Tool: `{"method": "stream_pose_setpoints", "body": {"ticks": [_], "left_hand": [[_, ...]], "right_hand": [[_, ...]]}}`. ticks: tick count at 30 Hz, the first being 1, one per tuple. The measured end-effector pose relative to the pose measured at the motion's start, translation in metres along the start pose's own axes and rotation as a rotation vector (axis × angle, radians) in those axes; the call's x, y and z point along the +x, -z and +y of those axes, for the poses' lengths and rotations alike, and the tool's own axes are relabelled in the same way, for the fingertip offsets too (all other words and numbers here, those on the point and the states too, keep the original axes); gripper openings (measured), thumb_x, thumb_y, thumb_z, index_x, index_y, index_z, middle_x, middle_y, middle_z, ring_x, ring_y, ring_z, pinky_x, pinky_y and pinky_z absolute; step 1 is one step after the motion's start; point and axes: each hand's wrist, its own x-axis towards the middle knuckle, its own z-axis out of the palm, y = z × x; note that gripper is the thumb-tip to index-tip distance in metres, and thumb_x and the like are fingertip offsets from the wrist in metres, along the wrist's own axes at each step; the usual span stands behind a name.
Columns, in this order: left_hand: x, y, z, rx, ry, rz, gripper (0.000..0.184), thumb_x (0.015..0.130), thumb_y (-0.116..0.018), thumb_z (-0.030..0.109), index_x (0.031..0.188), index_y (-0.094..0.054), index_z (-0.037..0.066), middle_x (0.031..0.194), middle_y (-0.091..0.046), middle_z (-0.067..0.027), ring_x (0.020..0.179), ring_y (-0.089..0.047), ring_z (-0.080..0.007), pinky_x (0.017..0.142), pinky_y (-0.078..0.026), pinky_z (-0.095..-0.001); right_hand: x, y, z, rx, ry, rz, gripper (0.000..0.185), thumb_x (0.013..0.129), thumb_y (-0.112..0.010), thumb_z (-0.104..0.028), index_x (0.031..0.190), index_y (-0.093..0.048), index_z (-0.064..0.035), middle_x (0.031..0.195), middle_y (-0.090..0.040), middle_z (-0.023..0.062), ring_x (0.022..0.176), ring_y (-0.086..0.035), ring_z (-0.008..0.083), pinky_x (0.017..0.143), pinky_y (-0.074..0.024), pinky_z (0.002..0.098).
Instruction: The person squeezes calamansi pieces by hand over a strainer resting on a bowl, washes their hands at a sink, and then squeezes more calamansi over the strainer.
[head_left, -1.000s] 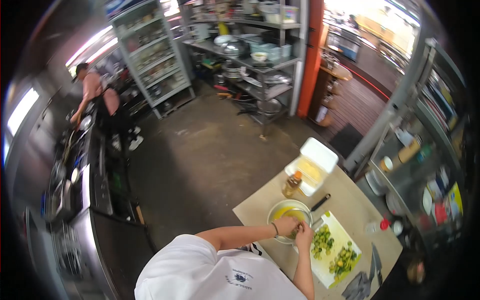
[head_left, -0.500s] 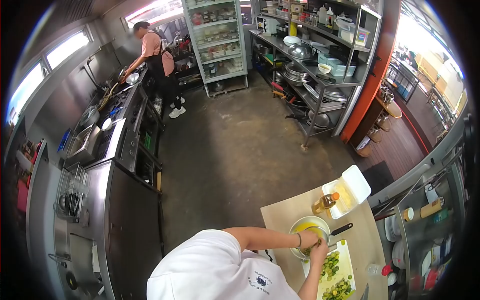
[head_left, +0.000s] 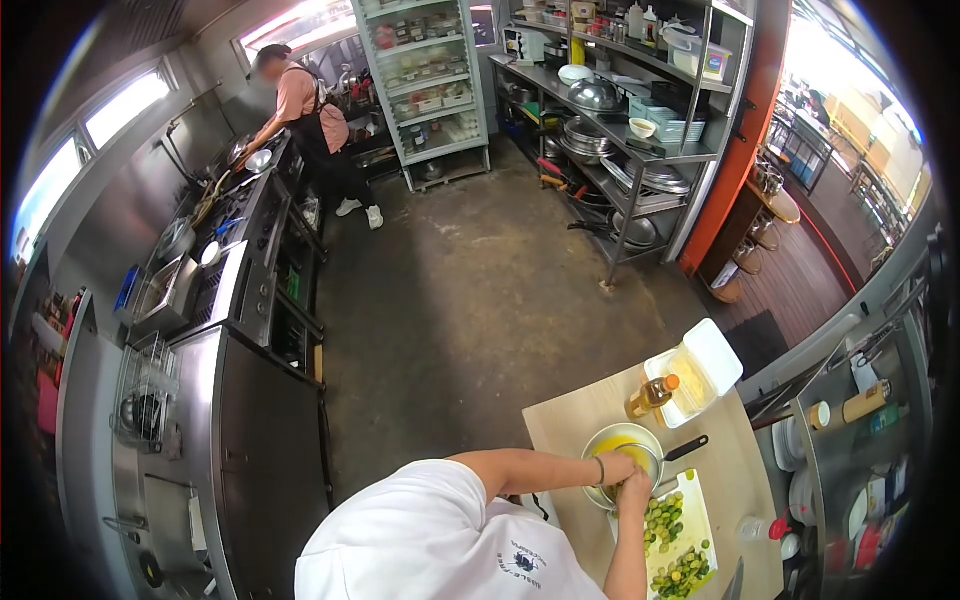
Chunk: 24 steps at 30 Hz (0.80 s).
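Note:
Both of my hands meet over a pale bowl of yellow liquid. A strainer with a black handle rests across the bowl. My left hand, with a dark band at the wrist, has its fingers curled in over the strainer. Against it, my right hand is also closed; whatever the two pinch is hidden. Cut green fruit pieces lie in two piles on a white board beside my right hand. Behind the bowl stand an amber bottle with an orange cap and an open white foam box holding something pale yellow.
A red-capped bottle and a knife blade are near the table's right side. Another person stands at the stove, far left. Metal shelves hold pans at the back. A rack stands at right.
The view has swung left, then steadied, so the table sits further right. My hands stay together over the strainer. The other person's feet have shifted.

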Motion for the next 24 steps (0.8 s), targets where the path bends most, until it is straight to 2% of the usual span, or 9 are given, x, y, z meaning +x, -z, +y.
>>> {"method": "stream_pose_setpoints", "body": {"ticks": [9, 12, 14, 22, 24], "left_hand": [[-0.002, -0.001, -0.010, -0.034, -0.069, -0.033, 0.014, 0.068, -0.057, 0.017, 0.073, -0.064, 0.006, 0.076, -0.063, -0.0150, 0.071, -0.063, -0.0311, 0.068, -0.050, -0.0398], [-0.001, -0.001, -0.011, 0.018, -0.070, -0.021, 0.014, 0.067, -0.058, 0.016, 0.074, -0.065, 0.006, 0.078, -0.063, -0.0157, 0.072, -0.063, -0.0310, 0.068, -0.050, -0.0394], [-0.001, 0.008, -0.007, 0.050, -0.035, -0.154, 0.015, 0.067, -0.062, 0.016, 0.076, -0.065, 0.006, 0.081, -0.064, -0.0153, 0.076, -0.063, -0.0301, 0.070, -0.050, -0.0390], [-0.002, -0.013, -0.017, 0.059, -0.095, -0.129, 0.015, 0.071, -0.056, 0.015, 0.077, -0.064, 0.004, 0.079, -0.063, -0.0157, 0.074, -0.063, -0.0301, 0.068, -0.051, -0.0392], [0.000, -0.017, -0.022, 0.028, -0.131, -0.019, 0.016, 0.076, -0.051, 0.014, 0.080, -0.061, 0.003, 0.081, -0.062, -0.0150, 0.074, -0.062, -0.0293, 0.067, -0.051, -0.0392]], "right_hand": [[0.005, -0.031, 0.033, -0.052, 0.006, -0.048, 0.015, 0.074, -0.051, -0.007, 0.084, -0.058, 0.0023, 0.078, -0.059, 0.0231, 0.074, -0.058, 0.0378, 0.064, -0.0465, 0.0441], [0.006, -0.026, 0.028, -0.120, -0.109, -0.065, 0.014, 0.074, -0.052, -0.008, 0.082, -0.057, 0.0017, 0.077, -0.060, 0.0217, 0.073, -0.059, 0.0363, 0.063, -0.0475, 0.0433], [0.005, -0.035, 0.037, -0.170, -0.114, -0.077, 0.013, 0.074, -0.052, -0.009, 0.081, -0.057, 0.0012, 0.076, -0.060, 0.0214, 0.072, -0.059, 0.0358, 0.063, -0.0480, 0.0432], [-0.002, -0.013, 0.016, -0.168, -0.150, -0.064, 0.012, 0.076, -0.048, -0.008, 0.080, -0.055, 0.0007, 0.073, -0.060, 0.0208, 0.070, -0.061, 0.0351, 0.062, -0.0499, 0.0426], [-0.004, -0.011, 0.018, -0.152, -0.163, -0.076, 0.011, 0.076, -0.048, -0.008, 0.080, -0.055, 0.0004, 0.073, -0.060, 0.0202, 0.069, -0.061, 0.0348, 0.061, -0.0501, 0.0422]]}}
